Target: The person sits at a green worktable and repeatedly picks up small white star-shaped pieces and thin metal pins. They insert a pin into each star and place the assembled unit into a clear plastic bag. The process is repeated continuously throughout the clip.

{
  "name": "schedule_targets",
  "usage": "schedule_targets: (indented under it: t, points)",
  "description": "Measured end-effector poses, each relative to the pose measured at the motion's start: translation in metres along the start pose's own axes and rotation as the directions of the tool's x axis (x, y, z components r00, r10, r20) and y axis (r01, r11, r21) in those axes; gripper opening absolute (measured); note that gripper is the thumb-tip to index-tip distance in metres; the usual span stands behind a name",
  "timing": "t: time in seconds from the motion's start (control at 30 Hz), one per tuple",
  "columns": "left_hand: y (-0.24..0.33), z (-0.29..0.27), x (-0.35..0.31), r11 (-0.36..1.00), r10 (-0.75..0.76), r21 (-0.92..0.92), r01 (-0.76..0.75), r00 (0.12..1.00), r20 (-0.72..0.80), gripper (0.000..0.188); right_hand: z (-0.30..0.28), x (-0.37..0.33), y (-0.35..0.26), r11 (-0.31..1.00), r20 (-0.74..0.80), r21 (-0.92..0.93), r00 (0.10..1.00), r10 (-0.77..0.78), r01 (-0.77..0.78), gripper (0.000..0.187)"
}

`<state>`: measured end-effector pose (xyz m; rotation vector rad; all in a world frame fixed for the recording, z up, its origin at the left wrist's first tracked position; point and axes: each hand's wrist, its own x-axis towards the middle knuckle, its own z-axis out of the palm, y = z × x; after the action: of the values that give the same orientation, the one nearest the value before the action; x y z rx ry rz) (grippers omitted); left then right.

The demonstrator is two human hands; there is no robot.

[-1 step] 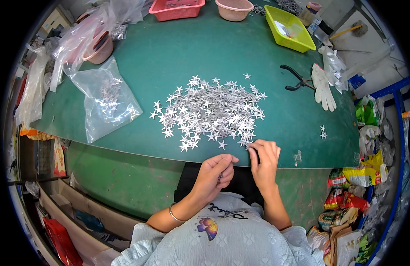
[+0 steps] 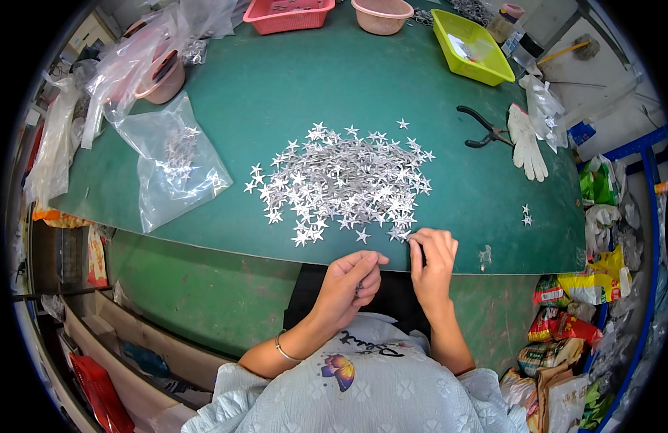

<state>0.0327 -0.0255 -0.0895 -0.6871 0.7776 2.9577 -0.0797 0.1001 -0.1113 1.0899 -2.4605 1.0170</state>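
Observation:
A broad heap of small silver metal stars lies on the green tabletop in front of me. My left hand is closed just off the table's near edge, above my lap. A bit of grey metal, seemingly one or more stars, peeks out between its curled fingers. At the heap's lower right rim, my right hand rests on the table with thumb and fingertips drawn together at a silver star. Its fingertips partly hide what they grip. A lone star lies between the hands.
Left of the heap is a clear plastic bag with stars inside. Black-handled pliers and a white glove lie at right, above several loose stars. A red basket, pink bowl and yellow-green tray stand far back.
My right hand has shifted very slightly to the right at the heap's rim. My left hand has not visibly moved.

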Motion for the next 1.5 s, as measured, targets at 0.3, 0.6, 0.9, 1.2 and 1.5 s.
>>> schedule_targets:
  t: [0.3,0.6,0.9,1.2,1.5]
  points:
    - [-0.001,0.006,0.000,0.989,0.066,0.133,-0.057,0.996,-0.060,0.019,-0.007,-0.013,-0.012,0.540,0.302,0.683,0.863,0.405,-0.492,0.004]
    - [-0.001,0.010,-0.003,0.861,0.248,0.461,-0.214,0.969,-0.014,0.020,-0.018,-0.013,-0.026,0.309,0.457,0.758,0.806,0.376,-0.574,0.007]
    - [0.001,0.012,-0.007,0.907,0.216,0.375,-0.190,0.976,-0.029,0.018,-0.025,-0.010,-0.032,0.517,0.321,0.749,0.909,0.265,-0.415,0.006]
    - [0.002,0.011,-0.011,0.926,0.191,0.332,-0.179,0.981,-0.006,0.017,-0.032,-0.007,-0.040,0.532,0.273,0.758,0.924,0.267,-0.378,0.010]
    - [0.008,0.024,-0.023,0.760,0.422,0.487,-0.429,0.897,0.132,0.021,-0.042,-0.005,-0.050,0.410,0.257,0.849,0.939,0.231,-0.333,0.012]
